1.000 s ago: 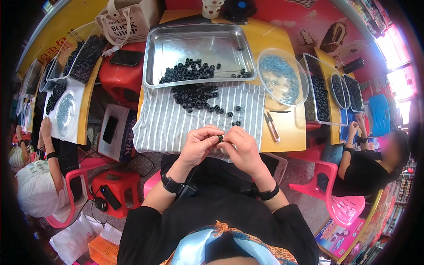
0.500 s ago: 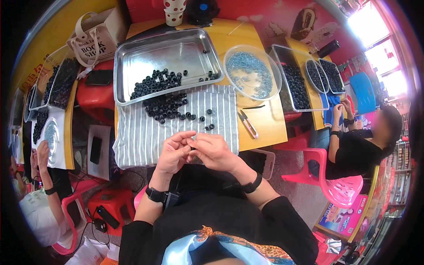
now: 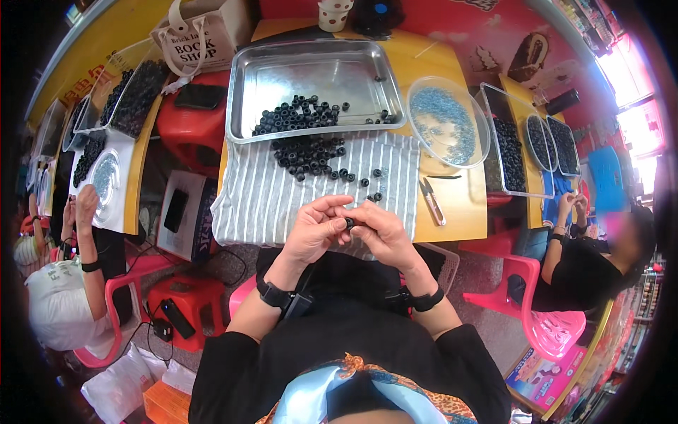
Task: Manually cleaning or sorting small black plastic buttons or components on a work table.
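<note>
Cloth-draped surface point(image 3: 466, 201), red wall point(image 3: 452, 39) beyond
Left hand point(image 3: 312, 232) and right hand point(image 3: 385, 237) pinch a dark bead point(image 3: 349, 222) by the near edge; room opens right of the snips point(image 3: 433, 205).

Hands point(image 3: 311, 232): two
Black bead point(image 3: 349, 223) between them: one
Metal tray point(image 3: 311, 63): one
Striped cloth point(image 3: 247, 198): one
Loose black beads point(image 3: 307, 152): dozens, too crowded to count
Round clear dish point(image 3: 483, 134): one
Blue beads point(image 3: 462, 145): too small to count
Snips point(image 3: 433, 205): one pair, toward the counter point(image 3: 466, 212)'s near right corner

Bright glare from right-hand windows point(image 3: 630, 72)
</note>
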Available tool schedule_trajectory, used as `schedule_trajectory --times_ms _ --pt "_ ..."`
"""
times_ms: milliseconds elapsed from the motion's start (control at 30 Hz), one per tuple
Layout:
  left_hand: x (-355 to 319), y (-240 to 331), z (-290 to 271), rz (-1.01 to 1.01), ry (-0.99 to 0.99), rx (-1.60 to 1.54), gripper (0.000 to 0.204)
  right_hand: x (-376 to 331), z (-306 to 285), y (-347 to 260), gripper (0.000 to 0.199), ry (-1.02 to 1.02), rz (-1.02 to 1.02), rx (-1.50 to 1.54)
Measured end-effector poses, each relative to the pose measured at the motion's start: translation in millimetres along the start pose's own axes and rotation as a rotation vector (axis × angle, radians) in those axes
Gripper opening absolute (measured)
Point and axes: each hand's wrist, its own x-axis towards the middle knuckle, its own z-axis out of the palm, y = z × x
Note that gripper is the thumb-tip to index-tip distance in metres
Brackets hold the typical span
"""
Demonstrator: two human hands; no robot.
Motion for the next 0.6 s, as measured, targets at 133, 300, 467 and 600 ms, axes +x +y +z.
schedule_trajectory --times_ms 133,300,467,600 --pt "2 0 2 0.024 0.021 0.009 0.034 0 6 -8 0.035 0.038 -0.066 -0.192" --pt "2 -2 3 0.045 0.015 0.045 0.029 -5 20 -3 0.028 0.164 -0.216 -0.417" --pt "0 -4 -1 0.058 0.003 0.032 0.028 -5 27 1 0.029 0.225 -0.263 -0.429" --pt "0 -4 -1 0.055 0.006 0.037 0.029 -7 29 3 0.025 0.237 -0.225 -0.369"
